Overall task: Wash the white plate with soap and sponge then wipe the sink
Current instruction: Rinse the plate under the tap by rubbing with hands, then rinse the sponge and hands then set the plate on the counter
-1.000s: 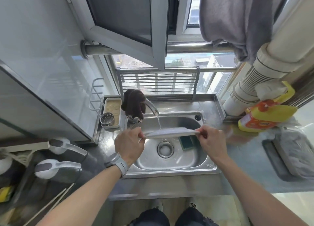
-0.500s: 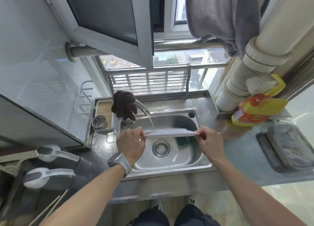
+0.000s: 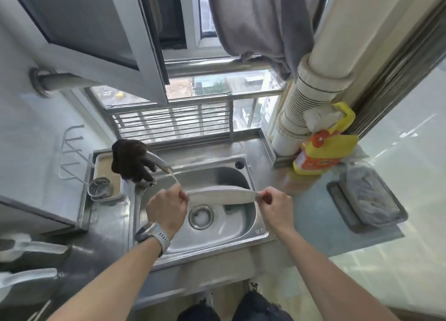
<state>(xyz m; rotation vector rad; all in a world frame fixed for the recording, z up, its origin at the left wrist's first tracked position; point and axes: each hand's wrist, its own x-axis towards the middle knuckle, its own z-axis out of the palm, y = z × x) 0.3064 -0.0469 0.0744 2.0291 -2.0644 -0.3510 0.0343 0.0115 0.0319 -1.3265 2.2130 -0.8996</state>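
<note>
**Plate held over the sink under the tap**

We see the white plate [image 3: 220, 195] held level above the steel sink [image 3: 217, 229], just over the drain [image 3: 201, 217]. The left hand [image 3: 167, 208] pinches its left rim and the right hand [image 3: 276, 206] pinches the right rim, fingers curled around the edge. A thin stream runs from the faucet [image 3: 160, 162], which has a dark cloth [image 3: 131, 160] draped on it. A green sponge [image 3: 229, 209] peeks from under the plate. A yellow detergent bottle [image 3: 323, 151] stands on the counter at right.
</note>
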